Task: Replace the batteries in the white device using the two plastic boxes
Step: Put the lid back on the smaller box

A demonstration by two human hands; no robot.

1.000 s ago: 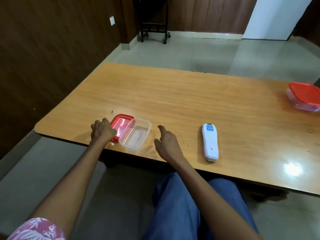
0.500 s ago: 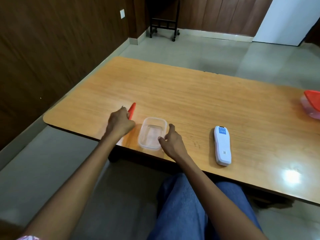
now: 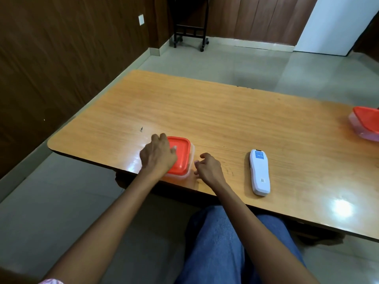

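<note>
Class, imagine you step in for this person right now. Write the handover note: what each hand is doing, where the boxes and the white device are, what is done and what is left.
Left hand: palm down on the red lid of the near box, pressing it; nothing gripped.
Right hand: loosely curled beside that box's right edge, holding nothing.
White device: flat on the table, right of the hands, untouched.
Second box: far right table edge, red lid on.
Done: near box lidded.
Left: whether the batteries are swapped cannot be seen; check the device and both boxes.
</note>
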